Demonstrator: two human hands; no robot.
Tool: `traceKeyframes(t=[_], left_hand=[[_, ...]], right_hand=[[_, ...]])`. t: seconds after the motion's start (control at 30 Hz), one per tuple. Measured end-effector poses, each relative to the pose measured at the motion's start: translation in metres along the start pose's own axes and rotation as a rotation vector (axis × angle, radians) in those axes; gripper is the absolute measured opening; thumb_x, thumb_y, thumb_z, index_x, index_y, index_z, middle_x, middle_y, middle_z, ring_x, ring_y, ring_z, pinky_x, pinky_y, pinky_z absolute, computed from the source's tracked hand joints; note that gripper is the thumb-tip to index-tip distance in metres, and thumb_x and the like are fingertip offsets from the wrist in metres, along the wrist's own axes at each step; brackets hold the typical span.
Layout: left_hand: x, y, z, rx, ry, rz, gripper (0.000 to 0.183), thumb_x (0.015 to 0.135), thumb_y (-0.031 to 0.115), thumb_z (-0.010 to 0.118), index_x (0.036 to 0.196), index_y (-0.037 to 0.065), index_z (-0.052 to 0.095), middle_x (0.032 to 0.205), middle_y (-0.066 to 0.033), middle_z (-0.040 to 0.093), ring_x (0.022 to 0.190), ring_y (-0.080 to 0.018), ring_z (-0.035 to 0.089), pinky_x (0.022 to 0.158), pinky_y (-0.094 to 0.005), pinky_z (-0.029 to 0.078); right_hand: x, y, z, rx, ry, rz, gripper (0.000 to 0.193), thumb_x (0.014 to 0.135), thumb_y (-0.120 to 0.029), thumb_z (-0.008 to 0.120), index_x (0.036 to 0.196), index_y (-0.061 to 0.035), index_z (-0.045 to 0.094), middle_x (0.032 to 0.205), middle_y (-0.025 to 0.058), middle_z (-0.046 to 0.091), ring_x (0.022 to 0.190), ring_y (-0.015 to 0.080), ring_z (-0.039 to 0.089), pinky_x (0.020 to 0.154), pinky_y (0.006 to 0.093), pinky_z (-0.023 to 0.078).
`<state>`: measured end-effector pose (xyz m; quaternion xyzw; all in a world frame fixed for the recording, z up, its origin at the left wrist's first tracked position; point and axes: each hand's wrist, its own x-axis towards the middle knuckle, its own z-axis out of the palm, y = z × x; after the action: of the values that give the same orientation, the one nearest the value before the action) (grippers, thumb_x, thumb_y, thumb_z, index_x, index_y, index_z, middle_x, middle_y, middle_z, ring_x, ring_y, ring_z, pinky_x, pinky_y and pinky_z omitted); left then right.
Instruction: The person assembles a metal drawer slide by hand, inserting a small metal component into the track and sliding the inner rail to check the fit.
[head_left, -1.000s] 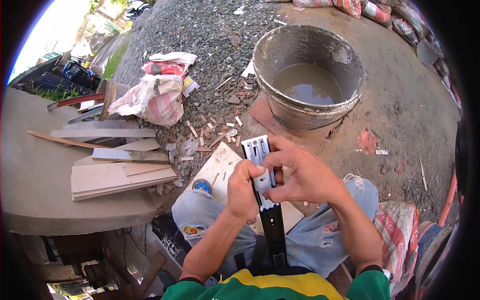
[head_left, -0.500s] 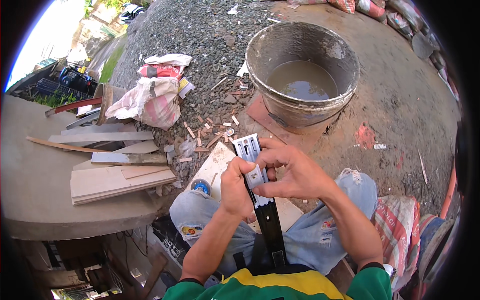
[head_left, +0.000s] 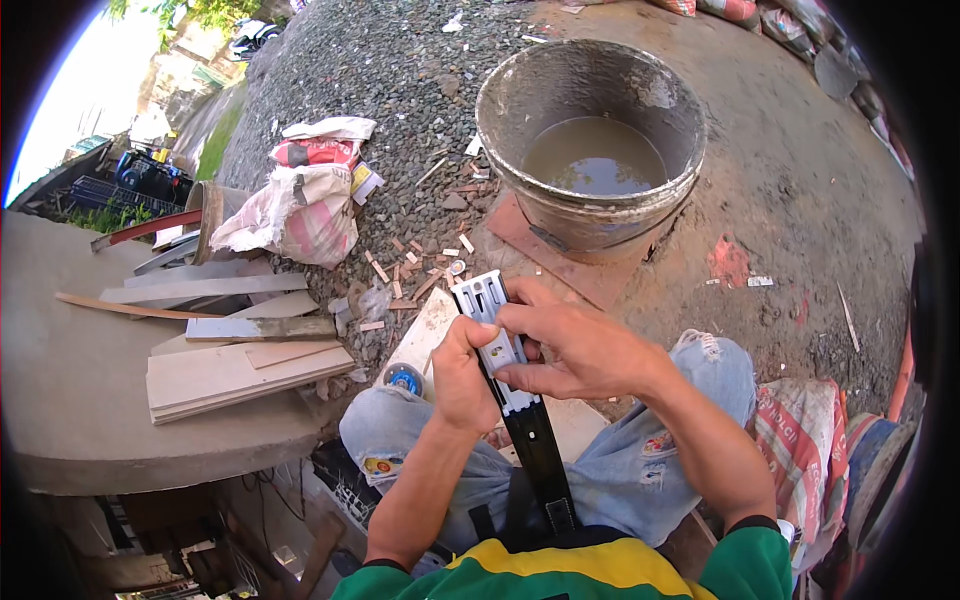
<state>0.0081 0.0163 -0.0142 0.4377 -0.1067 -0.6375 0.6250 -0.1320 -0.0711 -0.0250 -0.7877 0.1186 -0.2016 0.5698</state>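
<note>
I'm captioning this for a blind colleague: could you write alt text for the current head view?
A person's left grip and right grip hold a black-and-silver metal rail over their jeans. Beyond stands a crusted bucket of murky liquid; to the left, stacked boards lie on a concrete ledge.

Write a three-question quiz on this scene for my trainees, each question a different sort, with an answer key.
1. Multiple choice: How does the large bucket stand?
A) Upside down
B) On its side
C) Upright

2. True or false: The left hand and the right hand both touch the metal rail.

3. Fill in the blank: The stacked flat boards lie off to the person's ____ side.

Key:
1. C
2. True
3. left
</note>
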Motion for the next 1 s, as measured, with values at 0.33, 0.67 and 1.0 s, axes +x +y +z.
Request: traceKeyframes(t=[0.33,0.67,1.0], left_hand=[[0.002,-0.003,0.000,0.015,0.019,-0.008,0.037,0.081,0.026,0.044,0.105,0.001,0.057,0.084,-0.0112,0.061,0.073,-0.0217,0.060,0.068,-0.0358,0.053],[0.005,-0.005,-0.009,-0.082,-0.058,-0.041,0.040,0.081,0.023,0.044,0.109,-0.001,0.058,0.090,-0.0119,0.064,0.079,-0.0244,0.062,0.075,-0.0380,0.053],[0.010,-0.017,-0.017,0.157,0.028,0.020,0.044,0.083,0.031,0.045,0.111,-0.002,0.056,0.087,-0.0116,0.063,0.075,-0.0210,0.060,0.070,-0.0334,0.051]], right_hand=[[0.004,0.002,-0.002,-0.030,-0.012,-0.022,0.035,0.082,-0.016,0.073,0.110,-0.0039,0.054,0.102,0.0098,0.045,0.075,0.0185,0.053,0.066,0.0329,0.045],[0.005,0.001,0.000,0.174,0.058,-0.012,0.027,0.078,-0.011,0.074,0.098,-0.0011,0.058,0.096,0.0086,0.047,0.074,0.0176,0.052,0.065,0.0316,0.044],[-0.012,0.008,0.042,0.420,0.408,0.168,0.019,0.076,-0.002,0.073,0.086,0.0013,0.057,0.120,0.0159,0.055,0.069,0.0104,0.048,0.060,0.0273,0.042]])
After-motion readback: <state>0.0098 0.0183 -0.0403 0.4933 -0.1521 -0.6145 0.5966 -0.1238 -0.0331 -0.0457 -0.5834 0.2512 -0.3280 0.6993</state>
